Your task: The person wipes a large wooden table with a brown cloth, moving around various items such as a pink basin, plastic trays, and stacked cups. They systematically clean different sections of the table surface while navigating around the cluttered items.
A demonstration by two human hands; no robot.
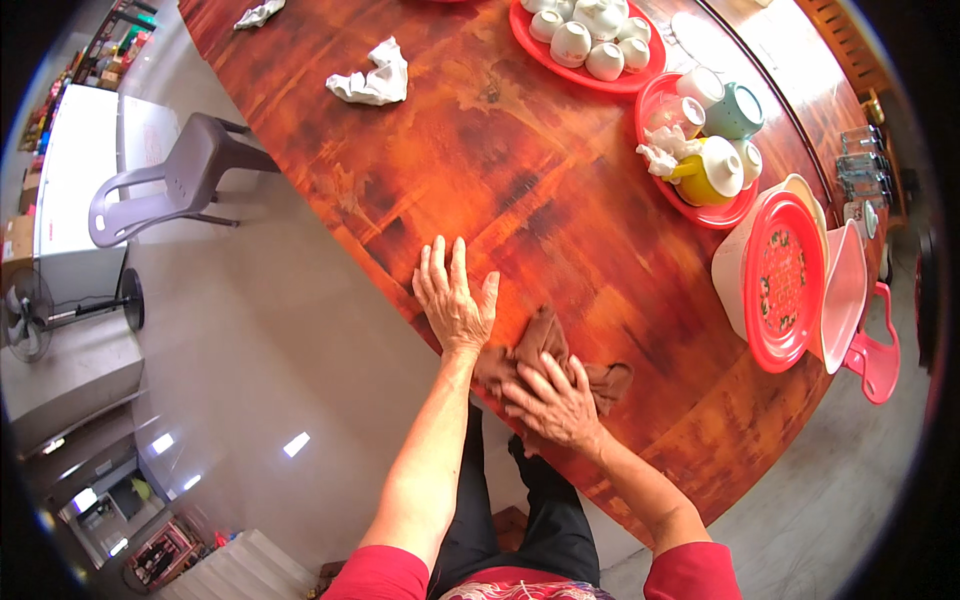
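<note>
A crumpled brown cloth (540, 350) lies near the front edge of the glossy reddish-brown wooden table (450, 170). My right hand (555, 402) bears down on it from above, its slightly bent fingers pressed into the folds, so the cloth bunches around them. Part of the cloth is hidden beneath that palm. To the left, my left hand (456, 303) rests on the bare wood close to the edge. Its fingers are stretched out with the thumb apart, and nothing is in it.
Crumpled white tissues (378, 78) lie at the far left. Red trays hold white cups (571, 45) and a yellow teapot (712, 172). At the right edge stand plastic containers with a red lid (785, 282) and a pink handled scoop (872, 365). A grey chair (185, 175) stands left of the table.
</note>
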